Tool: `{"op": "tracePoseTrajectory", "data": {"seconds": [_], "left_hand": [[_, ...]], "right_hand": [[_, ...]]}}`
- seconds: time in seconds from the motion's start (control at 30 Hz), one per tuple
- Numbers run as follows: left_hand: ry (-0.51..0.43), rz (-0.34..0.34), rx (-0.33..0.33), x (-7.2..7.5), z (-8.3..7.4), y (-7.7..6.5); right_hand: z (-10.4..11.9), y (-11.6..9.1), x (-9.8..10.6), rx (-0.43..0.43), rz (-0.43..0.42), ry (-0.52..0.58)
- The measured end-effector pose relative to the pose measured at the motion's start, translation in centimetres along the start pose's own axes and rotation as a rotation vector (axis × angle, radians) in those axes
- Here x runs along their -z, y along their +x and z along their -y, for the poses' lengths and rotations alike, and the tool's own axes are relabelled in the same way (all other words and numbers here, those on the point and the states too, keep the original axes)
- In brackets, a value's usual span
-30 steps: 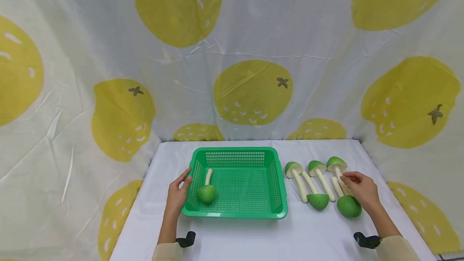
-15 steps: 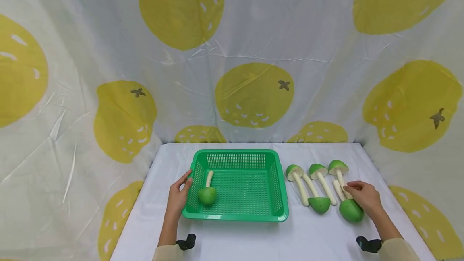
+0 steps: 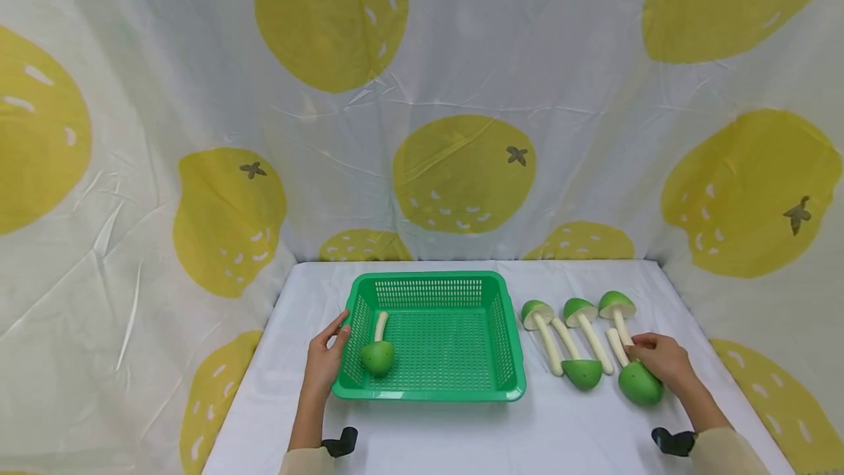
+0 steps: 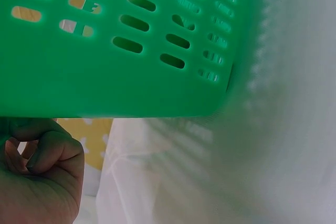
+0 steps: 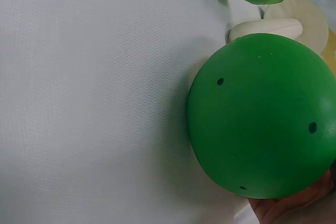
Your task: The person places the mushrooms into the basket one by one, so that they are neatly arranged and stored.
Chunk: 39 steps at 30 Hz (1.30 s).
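In the head view my left hand (image 3: 323, 361) holds the left rim of a green plastic basket (image 3: 435, 396); in the left wrist view its curled thumb is right at the basket edge. Inside the basket lies one toy mushroom (image 3: 378, 359) with a green cap and pale stem. My right hand (image 3: 662, 359) pinches the lower stem of a green-capped mushroom (image 3: 617, 304) lying on the cloth. Just below that hand is another mushroom (image 3: 641, 385), its cap toward me; this dotted green cap (image 5: 262, 116) hides most of the hand in the right wrist view.
Left of the right hand, several more mushrooms lie in a row: one with its cap toward me (image 3: 582, 374), two with caps at the far end (image 3: 580, 310), (image 3: 537, 314). A white cloth (image 3: 435, 438) covers the table; lemon-print curtains (image 3: 461, 174) enclose its back and sides.
My right hand has come slightly down along the mushroom's stem, its fingertips now closed on it. The left hand and basket stay in place; the head view has tilted a little.
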<state>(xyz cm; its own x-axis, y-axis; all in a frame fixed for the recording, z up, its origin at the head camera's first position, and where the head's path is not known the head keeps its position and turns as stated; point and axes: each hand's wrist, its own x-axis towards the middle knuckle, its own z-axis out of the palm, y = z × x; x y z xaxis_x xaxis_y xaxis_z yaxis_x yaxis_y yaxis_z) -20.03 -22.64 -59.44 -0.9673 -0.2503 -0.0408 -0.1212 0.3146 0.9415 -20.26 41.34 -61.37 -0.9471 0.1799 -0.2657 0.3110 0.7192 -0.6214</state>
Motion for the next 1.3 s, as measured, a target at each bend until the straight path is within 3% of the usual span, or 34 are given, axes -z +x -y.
{"op": "tracePoseTrajectory", "data": {"seconds": [0.53, 1.0, 1.3], "left_hand": [[0.015, 0.014, 0.024, 0.2, -0.2, 0.1], [0.008, 0.019, 0.019, 0.1, -0.4, 0.2], [-0.004, 0.028, 0.024, 0.2, -0.3, 0.2]], "right_hand": [[0.2, -0.1, 0.4, 0.018, -0.052, 0.018], [2.6, -0.9, 1.3, 0.066, -0.130, 0.068], [4.8, -1.4, 1.3, 0.070, -0.065, 0.161]]}}
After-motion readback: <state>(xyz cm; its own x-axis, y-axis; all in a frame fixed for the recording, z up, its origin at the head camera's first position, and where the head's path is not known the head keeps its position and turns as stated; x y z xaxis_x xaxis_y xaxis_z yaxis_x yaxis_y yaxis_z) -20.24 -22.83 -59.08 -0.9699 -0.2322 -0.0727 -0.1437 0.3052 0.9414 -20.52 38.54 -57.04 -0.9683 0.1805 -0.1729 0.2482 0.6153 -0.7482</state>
